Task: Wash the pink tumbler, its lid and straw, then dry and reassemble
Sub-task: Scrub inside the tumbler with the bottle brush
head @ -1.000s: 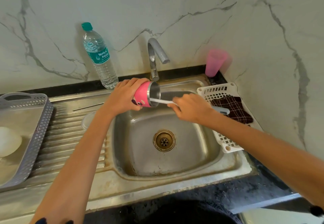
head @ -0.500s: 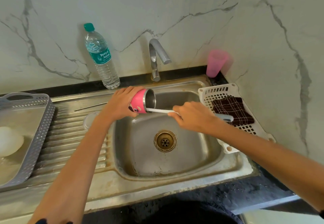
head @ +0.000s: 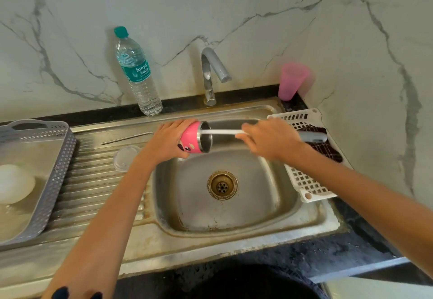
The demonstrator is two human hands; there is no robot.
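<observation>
Left hand (head: 168, 143), fingers curled, held the pink tumbler (head: 191, 140) sideways above the sink (head: 234, 240), mouth turned toward the right hand (head: 269, 139), which gripped a bottle brush (head: 222, 131) reaching inside. Farther back, lid (head: 126, 158) and straw (head: 127, 138) lay on the drainboard (head: 93, 181), probably awaiting washing.

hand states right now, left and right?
Left hand: grips the pink tumbler, held sideways over the sink.
Right hand: grips the bottle brush, its shaft running into the tumbler.

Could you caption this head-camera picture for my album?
Over the sink, left hand holds the pink tumbler sideways, right hand a brush reaching into it.
</observation>
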